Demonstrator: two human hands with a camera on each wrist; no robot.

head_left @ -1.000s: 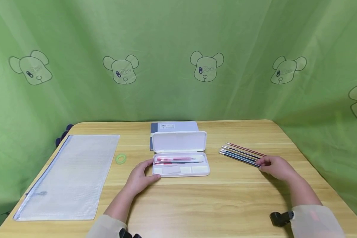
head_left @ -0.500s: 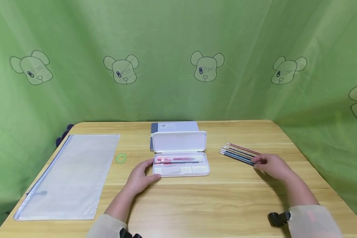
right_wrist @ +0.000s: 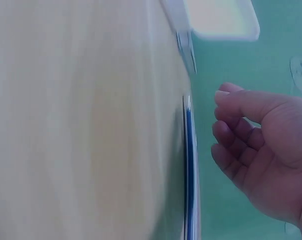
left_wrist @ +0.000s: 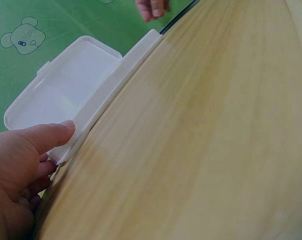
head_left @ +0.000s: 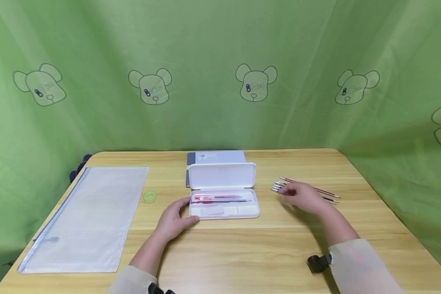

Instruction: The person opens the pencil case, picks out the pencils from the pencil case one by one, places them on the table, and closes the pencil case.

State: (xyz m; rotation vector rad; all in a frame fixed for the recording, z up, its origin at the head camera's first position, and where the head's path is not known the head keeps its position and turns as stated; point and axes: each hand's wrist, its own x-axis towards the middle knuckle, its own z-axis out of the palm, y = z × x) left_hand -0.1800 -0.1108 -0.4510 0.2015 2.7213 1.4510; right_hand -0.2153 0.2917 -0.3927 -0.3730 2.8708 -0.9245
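Note:
An open white pencil case (head_left: pixel 248 210) stands mid-table with its lid (head_left: pixel 222 175) raised. Pink and red pens and a pencil (head_left: pixel 242 201) lie in its rear compartment, and a pale eraser (head_left: pixel 212 210) lies in front. My left hand (head_left: pixel 172 220) grips the case's left end, thumb at the front corner, as the left wrist view (left_wrist: pixel 20 170) also shows. Over several pencils (head_left: pixel 327 192) on the right hovers my right hand (head_left: pixel 301 197), fingers loosely bent and holding nothing. In the right wrist view a gap separates it from the pencils (right_wrist: pixel 191 165). It hides their middles.
Behind the case lies a grey-blue book (head_left: pixel 220 156). A light green ring (head_left: pixel 150 197) sits left of my left hand, beside a translucent zip bag (head_left: pixel 84 220). A green curtain (head_left: pixel 206 122) hangs beyond the wooden table (head_left: pixel 235 257).
My right hand has moved left along the pencils, from their pointed ends towards their other ends. The pencils stay on the table. My left hand and the case have not visibly moved.

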